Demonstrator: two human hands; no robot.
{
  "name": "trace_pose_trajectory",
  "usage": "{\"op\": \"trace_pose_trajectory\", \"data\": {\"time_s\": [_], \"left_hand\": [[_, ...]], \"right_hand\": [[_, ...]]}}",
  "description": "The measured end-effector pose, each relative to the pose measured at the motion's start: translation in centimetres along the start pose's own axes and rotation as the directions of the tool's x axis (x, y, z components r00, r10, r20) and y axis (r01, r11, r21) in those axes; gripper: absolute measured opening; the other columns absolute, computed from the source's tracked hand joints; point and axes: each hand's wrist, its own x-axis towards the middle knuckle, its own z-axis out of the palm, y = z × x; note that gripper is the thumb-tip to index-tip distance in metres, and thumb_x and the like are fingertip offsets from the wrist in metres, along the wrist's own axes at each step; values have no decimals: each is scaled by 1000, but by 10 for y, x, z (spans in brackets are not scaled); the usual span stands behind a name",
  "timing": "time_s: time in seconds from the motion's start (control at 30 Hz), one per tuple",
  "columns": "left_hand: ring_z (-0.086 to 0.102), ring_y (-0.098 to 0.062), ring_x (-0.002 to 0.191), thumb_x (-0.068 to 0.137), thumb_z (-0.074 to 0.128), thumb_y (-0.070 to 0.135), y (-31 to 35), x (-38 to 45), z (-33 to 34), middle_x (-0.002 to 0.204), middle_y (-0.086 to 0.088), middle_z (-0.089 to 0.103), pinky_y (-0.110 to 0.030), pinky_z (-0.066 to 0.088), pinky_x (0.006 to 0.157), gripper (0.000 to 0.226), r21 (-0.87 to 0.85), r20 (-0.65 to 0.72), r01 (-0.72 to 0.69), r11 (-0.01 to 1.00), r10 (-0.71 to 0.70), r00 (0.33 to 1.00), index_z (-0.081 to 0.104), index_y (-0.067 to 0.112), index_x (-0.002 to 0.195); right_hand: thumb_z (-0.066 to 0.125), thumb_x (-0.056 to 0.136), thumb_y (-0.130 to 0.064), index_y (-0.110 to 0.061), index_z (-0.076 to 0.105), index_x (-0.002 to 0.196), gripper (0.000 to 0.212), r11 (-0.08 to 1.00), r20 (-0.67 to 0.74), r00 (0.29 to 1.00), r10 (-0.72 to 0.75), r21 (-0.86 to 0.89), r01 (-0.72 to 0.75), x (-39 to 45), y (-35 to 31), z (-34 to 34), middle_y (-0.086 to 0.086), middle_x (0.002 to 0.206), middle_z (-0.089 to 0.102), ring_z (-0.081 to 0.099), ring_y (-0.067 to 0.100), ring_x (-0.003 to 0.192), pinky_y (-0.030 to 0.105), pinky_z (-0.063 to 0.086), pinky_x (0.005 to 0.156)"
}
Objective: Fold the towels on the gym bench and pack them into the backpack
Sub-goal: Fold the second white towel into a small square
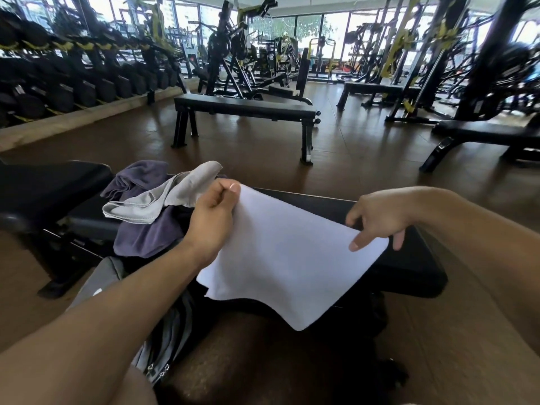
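hands, left (211, 217) and right (377, 220), each pinch a white towel (286, 258) corner above the bench (409, 276).

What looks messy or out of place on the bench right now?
The grey towel and purple towel lie crumpled in a heap, unfolded. The white towel, held by both hands, droops over the bench edge.

A held towel (280, 252) hangs over the gym bench (409, 258) at centre; two more towels (146, 211) are heaped on the bench at ten o'clock, the backpack (163, 340) below at seven, another bench (245, 109) behind at twelve
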Motion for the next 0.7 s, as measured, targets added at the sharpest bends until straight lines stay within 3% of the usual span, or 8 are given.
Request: {"op": "trace_pose_trajectory", "data": {"time_s": [0.1,0.17,0.2,0.33,0.4,0.47,0.57,0.7], "left_hand": [[46,-7,79,98,54,37,11,-6,-4,80,10,53,-25,39,75,18,44,121,-152,987,145,982,62,25,87],[45,-9,76,96,56,35,12,-4,-7,75,7,52,-26,38,72,15,39,150,-205,978,197,969,64,26,87],[45,-13,75,95,58,34,10,-2,-9,73,5,53,-30,38,72,13,48,141,-207,977,199,970,65,27,86],[56,-12,76,96,64,31,-7,6,-16,73,10,65,-48,54,83,15,108,94,-76,991,66,993,70,32,82],[61,-10,81,100,64,25,-14,6,-17,81,8,69,-47,55,90,18,176,77,-1,984,-13,997,70,29,83],[58,-6,80,101,61,25,-17,6,-14,83,11,67,-34,52,80,19,213,53,11,977,-23,998,68,29,83],[51,-11,71,104,56,25,-14,9,-6,79,5,59,-25,46,63,22,151,-1,61,987,-61,998,65,25,83],[48,-15,59,105,52,27,-27,16,-6,74,-2,56,-26,43,48,23,212,-68,167,963,-156,985,62,24,84]], "right_hand": [[83,82,-34,-7,64,83,33,998,25,999,31,55,-33,-10,5,2,6,77,58,66,17,63,24,56,51],[87,76,-35,-9,60,75,38,999,-82,996,37,39,-34,-14,10,6,5,70,57,58,12,46,22,49,45],[88,73,-39,-10,61,74,39,999,-151,988,27,22,-24,-14,11,10,4,68,59,57,14,47,24,47,44],[88,68,-51,-18,75,75,35,992,-327,943,-60,82,91,-13,19,24,2,77,72,68,20,73,35,55,66],[89,66,-51,-16,73,71,39,966,-382,918,-103,181,183,-16,21,26,1,75,70,66,15,67,31,49,61],[91,70,-38,-10,69,68,36,884,-442,890,-108,368,290,-21,22,26,-1,68,67,62,6,57,19,44,55],[88,74,-22,-9,54,67,37,706,-456,885,-98,595,385,-23,30,28,-6,60,59,58,8,55,23,44,56],[88,76,-27,-11,66,79,27,688,-494,870,8,634,353,-10,38,43,-3,70,70,63,8,60,27,49,59]]}}
